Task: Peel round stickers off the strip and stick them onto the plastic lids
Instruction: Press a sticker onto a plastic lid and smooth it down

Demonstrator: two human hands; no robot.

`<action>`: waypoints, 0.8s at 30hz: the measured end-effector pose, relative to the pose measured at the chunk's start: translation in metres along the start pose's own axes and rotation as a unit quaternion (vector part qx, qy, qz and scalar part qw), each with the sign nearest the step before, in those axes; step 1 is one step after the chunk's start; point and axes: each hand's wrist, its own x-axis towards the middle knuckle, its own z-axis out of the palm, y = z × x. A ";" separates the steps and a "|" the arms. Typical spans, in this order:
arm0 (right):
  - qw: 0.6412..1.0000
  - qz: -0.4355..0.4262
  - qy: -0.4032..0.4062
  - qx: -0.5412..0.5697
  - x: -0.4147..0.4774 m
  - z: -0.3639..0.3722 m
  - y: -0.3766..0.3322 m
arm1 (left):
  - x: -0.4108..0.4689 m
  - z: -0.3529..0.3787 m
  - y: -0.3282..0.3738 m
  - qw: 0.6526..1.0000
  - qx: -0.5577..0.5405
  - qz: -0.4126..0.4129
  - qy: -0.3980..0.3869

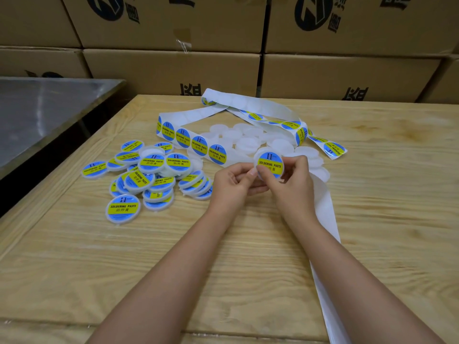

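Both hands hold one white plastic lid (269,165) with a blue and yellow round sticker on it, raised above the table's middle. My left hand (233,182) pinches its left edge; my right hand (294,177) grips its right side and underside. The sticker strip (191,141) loops across the table behind the lid, several stickers still on it. Its empty white backing (325,219) trails under my right forearm toward the near edge. A heap of bare white lids (248,142) lies behind my hands. Several stickered lids (149,175) are piled at the left.
The wooden table (223,256) carries everything. A steel-topped table (44,112) stands at the far left. Stacked cardboard boxes (223,58) wall off the back edge.
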 end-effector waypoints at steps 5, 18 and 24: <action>0.997 -0.055 -0.039 0.046 0.000 -0.003 -0.001 | 0.004 -0.009 0.001 0.999 -0.028 -0.021 0.008; 0.996 -0.036 0.017 0.084 -0.003 -0.001 0.003 | 0.010 -0.011 -0.002 0.990 0.129 0.029 0.058; 0.990 -0.002 0.057 0.128 -0.001 -0.002 0.004 | 0.012 -0.028 0.008 0.914 0.271 0.190 0.234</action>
